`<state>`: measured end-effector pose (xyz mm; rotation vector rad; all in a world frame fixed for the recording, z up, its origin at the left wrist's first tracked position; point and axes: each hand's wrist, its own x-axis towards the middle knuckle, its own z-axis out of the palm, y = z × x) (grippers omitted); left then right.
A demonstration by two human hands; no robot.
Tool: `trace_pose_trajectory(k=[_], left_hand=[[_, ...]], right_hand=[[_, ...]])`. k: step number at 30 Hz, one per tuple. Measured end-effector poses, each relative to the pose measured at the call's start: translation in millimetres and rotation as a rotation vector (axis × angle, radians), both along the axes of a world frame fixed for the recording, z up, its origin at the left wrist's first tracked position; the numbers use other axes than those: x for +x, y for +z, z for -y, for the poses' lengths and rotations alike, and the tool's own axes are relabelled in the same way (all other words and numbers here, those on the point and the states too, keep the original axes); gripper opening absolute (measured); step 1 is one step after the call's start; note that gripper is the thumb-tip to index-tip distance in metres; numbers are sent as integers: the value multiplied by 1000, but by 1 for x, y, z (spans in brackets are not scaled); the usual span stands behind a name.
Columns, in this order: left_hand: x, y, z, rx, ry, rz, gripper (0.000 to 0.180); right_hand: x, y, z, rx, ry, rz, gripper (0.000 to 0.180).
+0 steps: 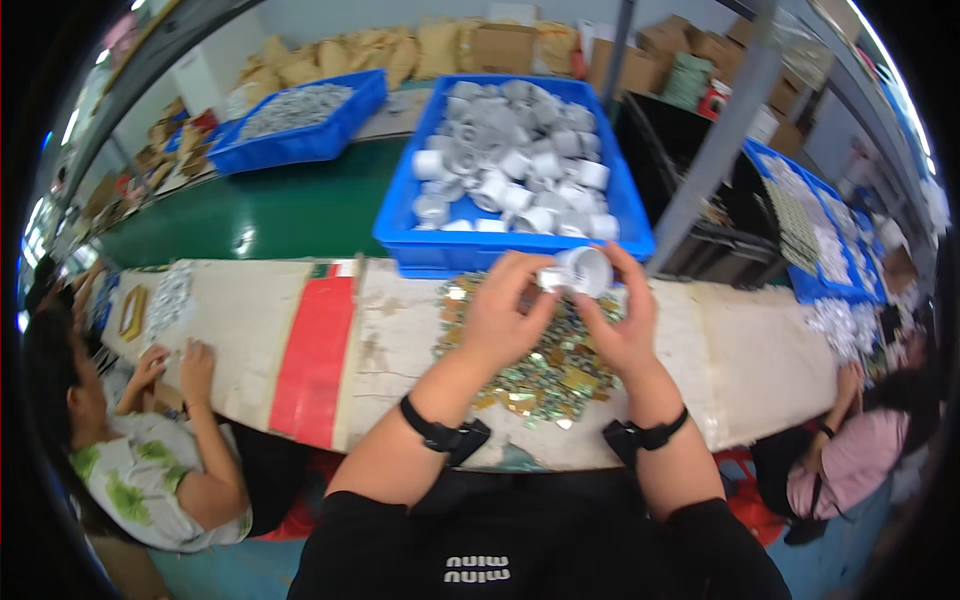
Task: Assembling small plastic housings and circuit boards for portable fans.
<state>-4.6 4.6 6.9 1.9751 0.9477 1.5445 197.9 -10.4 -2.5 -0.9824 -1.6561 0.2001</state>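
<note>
Both hands meet in front of the blue bin's near edge, around a white cylindrical plastic part [590,268] with an open round end. My right hand [625,325] grips it from the right, fingers curled round its side and thumb underneath. My left hand [507,310] is closed at its left side, thumb and fingers pinching a small white portion there; whether that is a separate piece I cannot tell. Below the hands, a pile of small shiny gold and greenish flat pieces [545,385] lies spread on the worktable [385,370].
A blue bin [510,243] full of similar white parts stands beyond my hands. To its right are a black crate [735,245] and a grey metal post [700,160]. Another blue tray [290,150] sits far left, past a red strip [312,360]. Co-workers [150,460] sit on both sides.
</note>
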Motion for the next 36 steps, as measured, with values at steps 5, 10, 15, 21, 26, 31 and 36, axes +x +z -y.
trace_pose_trajectory(k=[5,10,15,21,26,31,36], left_hand=[[0,-3,-5,74,20,-6,36],[4,-5,-4,66,12,-3,39],[4,-2,0,71,-1,-2,41],[3,-4,-2,-31,-39,-22,41],[2,-4,-4,73,-28,-51,42],[2,-3,1,95,8,-72,45],[7,5,4,-7,21,-11,52]], right_hand=[[-6,7,1,-30,28,5,71],[-1,9,3,41,0,68,72],[-1,12,6,77,-18,91,70],[-3,14,5,84,16,109,71],[-4,12,5,37,47,71,70],[-5,12,4,39,56,83,68],[-1,7,5,-1,139,-25,61]])
